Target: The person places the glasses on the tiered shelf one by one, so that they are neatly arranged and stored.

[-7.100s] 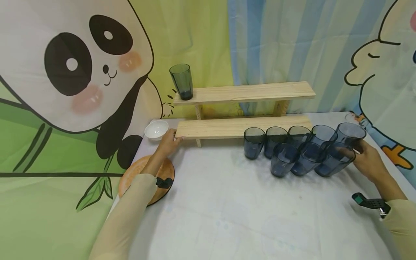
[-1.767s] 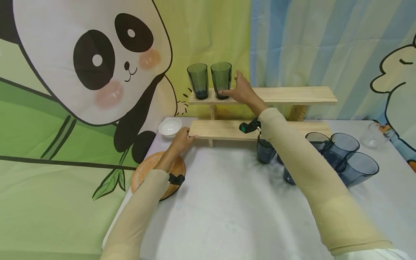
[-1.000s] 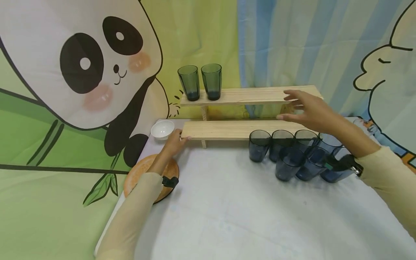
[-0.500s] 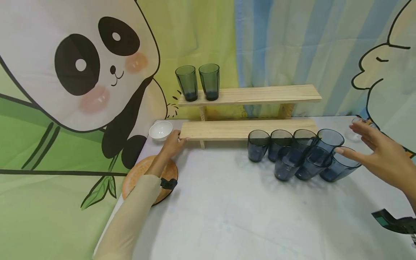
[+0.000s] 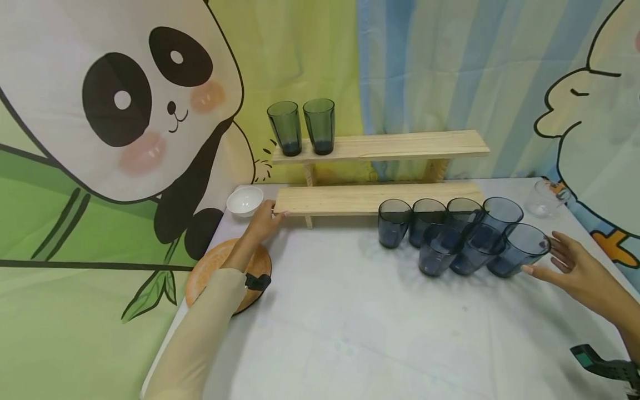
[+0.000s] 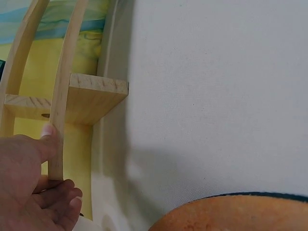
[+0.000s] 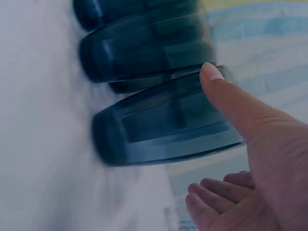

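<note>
Glasses [image 5: 439,250] of dark blue, seven in all, stand mouth up on the white surface [image 5: 350,322], bunched in front of the right part of the low board [image 5: 330,199]. I think they are bunched so they are easy to reach. My right hand [image 5: 575,275] is by the end glass [image 5: 520,253]. Its fingers are apart, the thumb on one side and the rest on the other, to make room for the glass. I cannot tell if my skin touches it.

The fingers of my left hand [image 5: 264,222] are clamped on the left end of the low board. I guess I hold it so it won't slide or tip. Two green glasses [image 5: 320,129] stand side by side near the left end of the high board [image 5: 395,145], on their flat bottoms, so they don't fall. The bowl [image 5: 244,201] and plate [image 5: 204,268] are off to the left, out of the way.
</note>
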The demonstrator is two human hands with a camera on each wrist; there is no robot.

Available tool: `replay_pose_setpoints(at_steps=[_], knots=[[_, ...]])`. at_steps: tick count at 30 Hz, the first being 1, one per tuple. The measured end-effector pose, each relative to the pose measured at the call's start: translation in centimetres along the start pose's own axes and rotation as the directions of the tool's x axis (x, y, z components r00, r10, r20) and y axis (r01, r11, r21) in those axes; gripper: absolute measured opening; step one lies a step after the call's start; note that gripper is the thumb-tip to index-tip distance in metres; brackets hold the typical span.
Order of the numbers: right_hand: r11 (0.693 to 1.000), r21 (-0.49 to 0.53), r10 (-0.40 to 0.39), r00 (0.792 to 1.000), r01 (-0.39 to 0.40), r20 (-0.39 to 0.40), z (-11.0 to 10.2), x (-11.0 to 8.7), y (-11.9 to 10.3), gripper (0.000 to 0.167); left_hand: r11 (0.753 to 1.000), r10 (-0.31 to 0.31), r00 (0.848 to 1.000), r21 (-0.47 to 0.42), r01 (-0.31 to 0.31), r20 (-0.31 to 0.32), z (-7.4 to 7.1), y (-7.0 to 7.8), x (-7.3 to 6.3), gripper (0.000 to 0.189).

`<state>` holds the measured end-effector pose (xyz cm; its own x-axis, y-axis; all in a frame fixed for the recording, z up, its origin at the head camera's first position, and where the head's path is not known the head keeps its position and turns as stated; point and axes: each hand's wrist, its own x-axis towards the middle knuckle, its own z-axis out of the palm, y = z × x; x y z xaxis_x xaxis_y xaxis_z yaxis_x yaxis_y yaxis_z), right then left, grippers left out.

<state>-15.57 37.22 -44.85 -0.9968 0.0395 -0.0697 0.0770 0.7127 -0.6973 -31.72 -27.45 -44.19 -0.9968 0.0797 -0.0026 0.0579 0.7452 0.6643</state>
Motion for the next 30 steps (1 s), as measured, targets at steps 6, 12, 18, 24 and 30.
replay_pose_setpoints(at_steps=[6,12,18,24,30], knots=[[0.999,0.049,-0.017,1.0,0.018,-0.013,1.9,0.9,1.9,0.105,1.0,-0.011,1.0,-0.012,0.011,0.0,0.0,-0.1,0.1,0.06],[0.995,0.072,-0.064,0.997,0.066,-0.037,3.1,1.2,2.4,0.09,1.0,-0.002,1.0,-0.01,0.002,-0.002,0.0,-0.2,0.2,0.059],[0.986,0.105,-0.119,0.99,0.127,-0.075,3.8,1.1,2.3,0.091,0.999,-0.034,0.999,-0.007,0.034,0.007,-0.1,-0.3,-0.1,0.061],[0.989,0.094,-0.1,0.988,0.111,-0.116,3.9,1.3,1.8,0.092,1.0,-0.014,1.0,0.004,0.014,0.008,0.1,-0.4,0.0,0.059],[0.99,0.093,-0.091,0.985,0.105,-0.145,4.0,1.0,1.7,0.092,1.0,-0.021,1.0,-0.009,0.021,0.009,0.1,-0.3,0.0,0.059]])
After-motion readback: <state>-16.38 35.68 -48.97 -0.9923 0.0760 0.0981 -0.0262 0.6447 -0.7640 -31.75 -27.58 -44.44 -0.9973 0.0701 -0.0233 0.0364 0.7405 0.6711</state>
